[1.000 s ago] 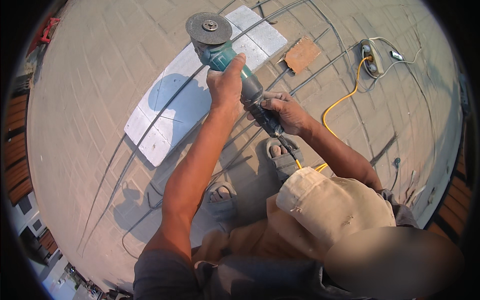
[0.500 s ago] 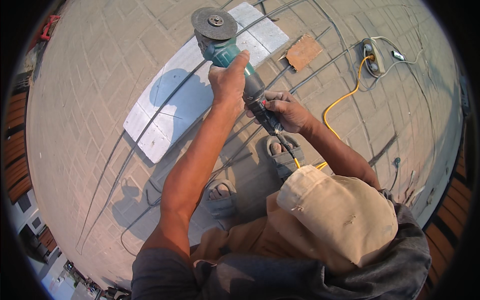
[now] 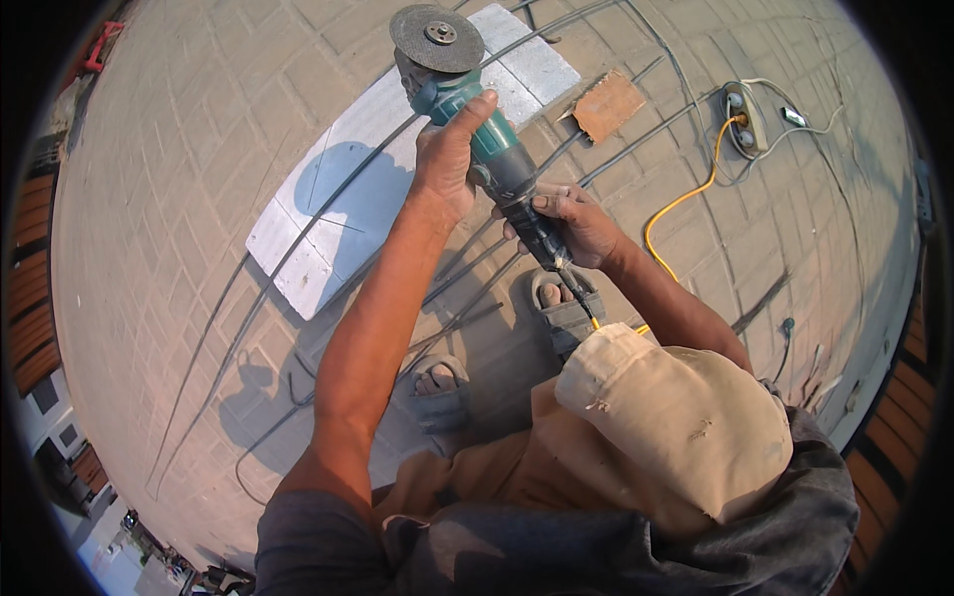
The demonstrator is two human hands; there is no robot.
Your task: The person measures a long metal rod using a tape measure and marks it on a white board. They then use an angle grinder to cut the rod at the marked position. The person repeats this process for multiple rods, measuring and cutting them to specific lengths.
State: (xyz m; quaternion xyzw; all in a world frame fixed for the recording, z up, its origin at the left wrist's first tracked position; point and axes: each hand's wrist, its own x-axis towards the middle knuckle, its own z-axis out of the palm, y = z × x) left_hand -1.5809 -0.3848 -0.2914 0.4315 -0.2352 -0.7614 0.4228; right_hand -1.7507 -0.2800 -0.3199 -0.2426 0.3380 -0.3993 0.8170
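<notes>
My left hand (image 3: 452, 159) wraps round the green front body of an angle grinder (image 3: 509, 167), its thumb along the top. Closed on the black rear handle is my right hand (image 3: 578, 226), with its thumb against the side. A grey cutting disc (image 3: 437, 40) sits at the grinder's far end, facing up. Whether it spins cannot be told. Under the tool lies a pale slab (image 3: 298, 283) marked with dark lines, part of it in shadow. Thin metal rods (image 3: 336, 194) run across and beside the slab, apart from the disc. The grinder's cord drops toward my knee.
A power strip (image 3: 745, 119) with a yellow cord (image 3: 686, 199) plugged in lies on the paving at the right. Nearer the slab is a broken brown piece (image 3: 608, 105). My sandalled feet (image 3: 437, 392) stand among the rods, and my raised knee (image 3: 676, 427) is at the right.
The grinder and both hands have shifted slightly to the right. A red switch part seen before on the handle is now out of sight. The slab and rods have stayed put.
</notes>
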